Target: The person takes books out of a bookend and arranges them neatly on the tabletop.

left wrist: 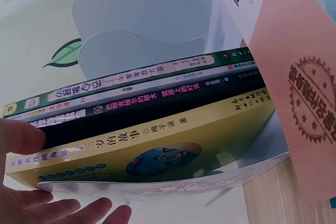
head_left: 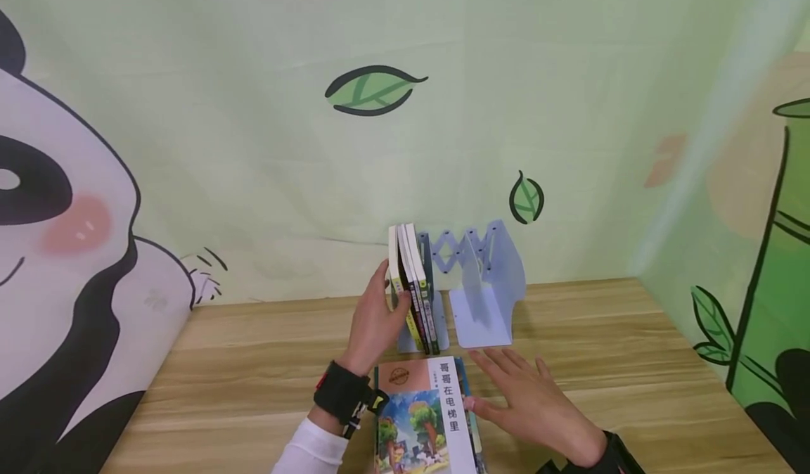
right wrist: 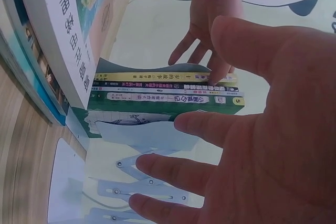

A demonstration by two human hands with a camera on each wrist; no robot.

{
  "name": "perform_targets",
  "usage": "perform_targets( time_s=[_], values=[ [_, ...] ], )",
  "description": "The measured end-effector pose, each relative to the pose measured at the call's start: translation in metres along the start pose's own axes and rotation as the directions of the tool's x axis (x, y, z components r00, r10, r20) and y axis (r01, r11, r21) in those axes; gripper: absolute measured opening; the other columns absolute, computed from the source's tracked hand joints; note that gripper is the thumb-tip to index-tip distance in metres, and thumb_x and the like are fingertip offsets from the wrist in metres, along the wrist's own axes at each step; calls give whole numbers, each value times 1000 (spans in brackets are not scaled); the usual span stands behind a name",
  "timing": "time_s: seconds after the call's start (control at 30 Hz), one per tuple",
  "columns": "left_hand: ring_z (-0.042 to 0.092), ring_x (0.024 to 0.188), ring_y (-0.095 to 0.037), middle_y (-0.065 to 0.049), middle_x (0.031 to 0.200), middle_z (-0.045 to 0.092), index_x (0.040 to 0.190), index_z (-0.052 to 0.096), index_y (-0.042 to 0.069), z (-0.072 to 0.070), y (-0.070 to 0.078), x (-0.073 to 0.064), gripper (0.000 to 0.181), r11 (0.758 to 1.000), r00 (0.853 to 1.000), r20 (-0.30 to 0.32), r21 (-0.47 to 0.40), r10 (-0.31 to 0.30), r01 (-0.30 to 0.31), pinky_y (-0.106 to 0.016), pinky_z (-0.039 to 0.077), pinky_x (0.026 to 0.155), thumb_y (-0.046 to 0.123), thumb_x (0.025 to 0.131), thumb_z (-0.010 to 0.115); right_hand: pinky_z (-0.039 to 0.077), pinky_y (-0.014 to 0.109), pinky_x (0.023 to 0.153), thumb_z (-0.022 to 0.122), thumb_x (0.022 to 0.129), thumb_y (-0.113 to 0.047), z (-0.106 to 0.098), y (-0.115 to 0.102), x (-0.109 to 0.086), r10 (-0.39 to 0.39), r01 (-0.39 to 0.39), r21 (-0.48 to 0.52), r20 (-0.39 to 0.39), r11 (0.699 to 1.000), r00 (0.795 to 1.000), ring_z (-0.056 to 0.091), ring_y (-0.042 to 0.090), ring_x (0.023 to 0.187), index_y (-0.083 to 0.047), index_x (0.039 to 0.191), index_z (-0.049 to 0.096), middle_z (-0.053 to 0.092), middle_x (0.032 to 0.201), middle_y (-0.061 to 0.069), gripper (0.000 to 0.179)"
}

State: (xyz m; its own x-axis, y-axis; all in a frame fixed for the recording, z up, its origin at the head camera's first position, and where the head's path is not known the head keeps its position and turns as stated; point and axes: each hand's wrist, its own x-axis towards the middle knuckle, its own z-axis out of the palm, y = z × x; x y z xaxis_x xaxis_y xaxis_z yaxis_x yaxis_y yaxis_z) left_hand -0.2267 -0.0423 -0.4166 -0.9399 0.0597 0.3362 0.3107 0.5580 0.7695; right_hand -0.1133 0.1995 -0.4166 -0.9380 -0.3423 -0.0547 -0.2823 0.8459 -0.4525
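Note:
Four-sided by nothing but a metal holder, several upright books (head_left: 414, 284) lean in the left section of an expandable bookend (head_left: 487, 316). Their spines include a yellow book (left wrist: 157, 145) and a green one (right wrist: 173, 106). My left hand (head_left: 376, 316) is at their left side, its thumb touching the spines near the top. Its other fingers (left wrist: 84, 211) extend loosely outside the bookend's left plate, not curled round the books. My right hand (head_left: 528, 404) is spread and holds nothing, just right of a stack of books (head_left: 411, 418) lying flat in front.
The bookend's right section, with upright plates and a crisscross linkage (head_left: 446, 252), stands by the back wall. A wooden table (head_left: 253, 361) lies under everything. Printed cloth with a panda (head_left: 63, 249) and leaves covers the walls behind and at the right.

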Motion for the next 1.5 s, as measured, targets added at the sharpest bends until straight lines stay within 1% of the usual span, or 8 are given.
perform_targets(
  time_s=[0.27,0.43,0.53,1.0,1.23,1.33,1.37,1.5],
  values=[
    [48,135,-35,-12,156,39,158,21,15,4,-2,4,71,999,999,15,7,-36,36,-50,50,97,30,97,55,15,77,108,52,90,-66,0,0,0,-4,4,-16,-8,1000,1000,31,40,146,-25,153,37,39,156,10,76],
    [63,115,-30,-14,152,44,158,19,15,6,-3,8,72,1000,999,32,17,-20,19,-40,56,79,29,98,55,16,77,107,52,91,-65,1,1,0,-4,4,-14,-11,1000,1000,31,39,146,-25,152,37,40,156,10,75],
    [67,101,-26,-15,147,49,158,18,16,7,-3,10,73,1000,999,41,22,-20,19,-31,55,66,29,97,56,18,76,107,52,90,-66,1,2,0,-7,7,-9,-9,1000,1000,31,39,146,-26,152,37,40,155,11,75],
    [68,98,-27,-15,143,53,158,17,19,11,-1,20,75,998,1000,28,64,2,-4,-31,53,61,24,96,58,21,75,107,50,90,-67,-2,2,-2,-13,14,14,-3,1000,1000,32,40,145,-25,152,37,41,155,12,76],
    [68,87,-25,-17,144,52,159,15,16,11,0,21,73,998,1000,23,70,-1,-1,-28,48,52,20,97,54,22,75,107,51,90,-67,-3,1,-1,-9,8,14,2,1000,1000,32,39,145,-25,152,38,41,154,11,76],
    [67,86,-24,-18,145,51,159,14,12,11,-1,20,74,997,1000,18,80,-8,7,-27,48,53,22,97,54,22,75,107,50,90,-68,-3,1,-1,-10,10,10,2,1000,1000,33,39,145,-26,152,38,41,154,11,76],
    [67,81,-24,-18,146,50,159,14,11,11,-1,20,74,997,1000,19,79,-14,13,-28,48,51,22,97,54,22,75,107,50,90,-68,-2,1,-2,-11,11,9,1,1000,1000,33,39,145,-26,152,38,41,154,11,76],
    [65,74,-21,-16,147,49,160,10,17,12,-1,20,76,997,1000,18,76,-3,1,-27,46,47,22,98,54,22,75,106,51,90,-67,-2,1,-2,-12,12,6,-2,1000,1000,34,38,144,-26,152,38,42,154,10,75]
  ],
)
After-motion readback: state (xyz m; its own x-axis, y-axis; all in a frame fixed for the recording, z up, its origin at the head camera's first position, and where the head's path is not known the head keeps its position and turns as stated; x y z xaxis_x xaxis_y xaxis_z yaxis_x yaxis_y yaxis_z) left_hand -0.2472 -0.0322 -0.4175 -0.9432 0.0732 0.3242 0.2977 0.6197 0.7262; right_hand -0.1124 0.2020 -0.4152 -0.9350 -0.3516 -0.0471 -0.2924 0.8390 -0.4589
